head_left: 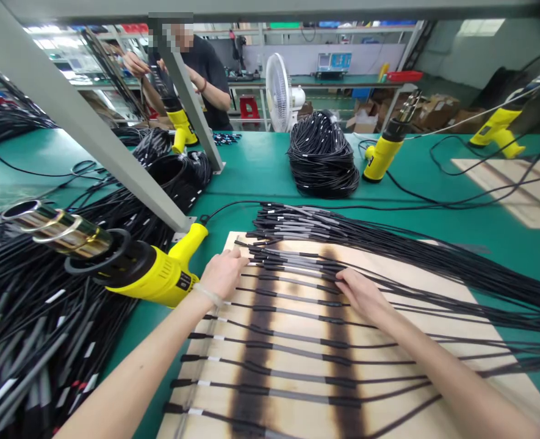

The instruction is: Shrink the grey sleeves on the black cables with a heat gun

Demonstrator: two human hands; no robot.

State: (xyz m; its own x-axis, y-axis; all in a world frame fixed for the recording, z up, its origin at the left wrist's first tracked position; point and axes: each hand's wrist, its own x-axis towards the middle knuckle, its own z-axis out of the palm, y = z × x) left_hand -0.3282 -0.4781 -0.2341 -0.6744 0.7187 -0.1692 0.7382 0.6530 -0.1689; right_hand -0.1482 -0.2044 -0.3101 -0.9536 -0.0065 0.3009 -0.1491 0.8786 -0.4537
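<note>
Black cables (306,335) with grey sleeve sections lie side by side across a light wooden board (407,259) that has two dark scorched bands. At the board's far edge my left hand (224,275) is closed, its fingertips pinching the left ends of a small group of cables. My right hand (365,297) pinches the same group farther right, just past the grey sleeves; its fingertips partly hide the cables there. Beyond both hands rests a thick bundle of similar cables (306,222), running off to the right.
A yellow heat gun (153,274) with a metal nozzle lies left of my left hand. Dark cables (36,329) pile up at the far left. Metal posts (100,116) rise from the green table (251,164). Behind are a coiled cable bundle (323,155), a fan (279,91) and a person (210,79).
</note>
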